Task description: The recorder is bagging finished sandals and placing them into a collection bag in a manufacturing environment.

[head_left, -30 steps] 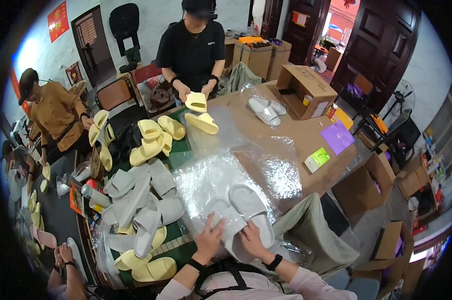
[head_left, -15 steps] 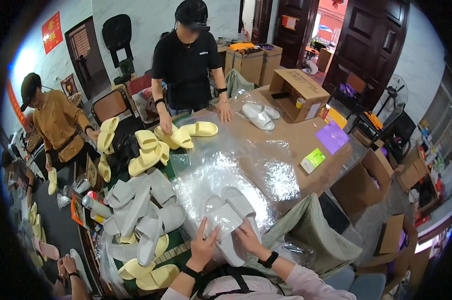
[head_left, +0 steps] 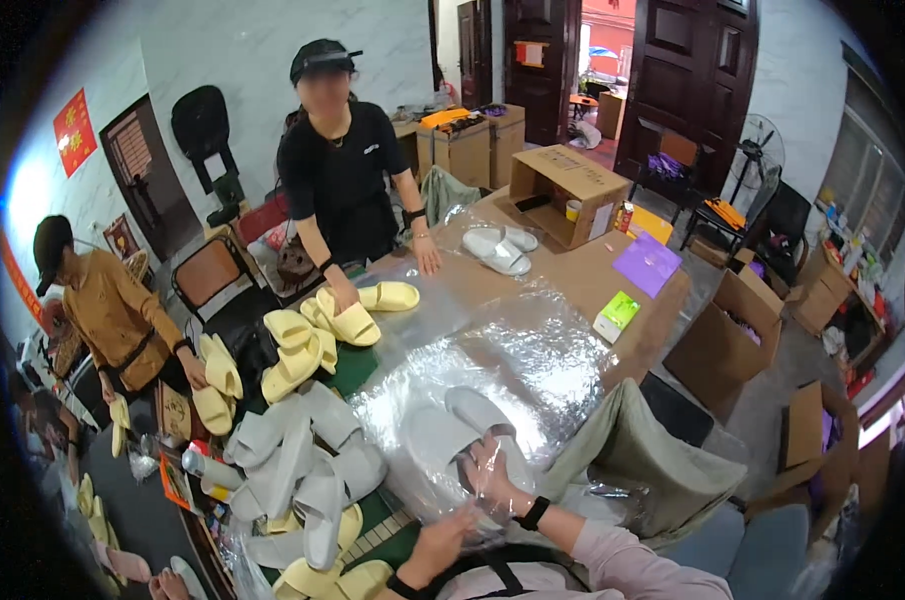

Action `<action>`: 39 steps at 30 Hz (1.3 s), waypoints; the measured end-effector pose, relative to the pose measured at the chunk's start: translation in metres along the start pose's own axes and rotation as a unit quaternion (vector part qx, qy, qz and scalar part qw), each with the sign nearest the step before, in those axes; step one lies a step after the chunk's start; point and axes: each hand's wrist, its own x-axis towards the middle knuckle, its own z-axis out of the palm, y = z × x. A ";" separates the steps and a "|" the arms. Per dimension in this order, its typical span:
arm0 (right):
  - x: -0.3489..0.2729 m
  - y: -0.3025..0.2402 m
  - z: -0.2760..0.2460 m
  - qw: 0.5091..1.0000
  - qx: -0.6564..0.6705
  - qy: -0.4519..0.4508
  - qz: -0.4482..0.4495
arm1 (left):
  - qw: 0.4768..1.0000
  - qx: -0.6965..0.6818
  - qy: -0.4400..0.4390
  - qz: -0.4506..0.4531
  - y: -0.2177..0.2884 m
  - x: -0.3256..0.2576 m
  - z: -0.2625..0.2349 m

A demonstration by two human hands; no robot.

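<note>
A pair of light grey slippers (head_left: 436, 432) lies side by side in front of me, on the clear plastic sheeting (head_left: 533, 345) that covers the table. My right hand (head_left: 491, 472) grips the pair where the two slippers meet, with its fingers by the strap opening. At the heel end is my left hand (head_left: 441, 548), low and close to the body. Motion smears its fingers, and clear plastic film shows around it. Whether that hand holds the film, I cannot tell. Left of the pair sits a pile of grey slippers (head_left: 318, 450), with yellow slippers (head_left: 333, 578) under and below it.
Across the table, a person in black (head_left: 338, 170) handles yellow slippers (head_left: 355, 325). Another in brown (head_left: 123, 310) holds yellow slippers at the left. An open carton (head_left: 573, 190), a purple packet (head_left: 648, 264) and a green box (head_left: 617, 316) stand right. A cloth-covered chair (head_left: 643, 450) is beside me.
My left hand has left the slipper strap and come down towards me. My right hand has moved forward onto the pair. The view has shifted; the person in brown has lowered a yellow pair.
</note>
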 end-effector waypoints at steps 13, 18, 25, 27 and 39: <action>-0.066 -0.100 -0.111 0.970 0.027 0.021 -0.243 | 0.954 0.059 0.256 -0.141 0.038 0.028 -0.018; -0.078 -0.126 -0.130 0.872 -0.378 0.052 -0.307 | 0.977 -0.073 0.112 -0.169 0.058 0.030 -0.012; -0.106 -0.034 -0.126 0.995 -0.035 -0.078 -0.057 | 0.995 -0.100 0.013 -0.016 0.090 0.049 -0.010; -0.107 -0.009 -0.136 0.995 0.005 -0.104 0.008 | 0.995 -0.051 0.036 0.076 0.092 0.052 -0.010; -0.156 0.031 -0.286 0.888 0.213 0.324 0.248 | 0.993 0.052 -0.011 -0.104 -0.014 0.031 0.031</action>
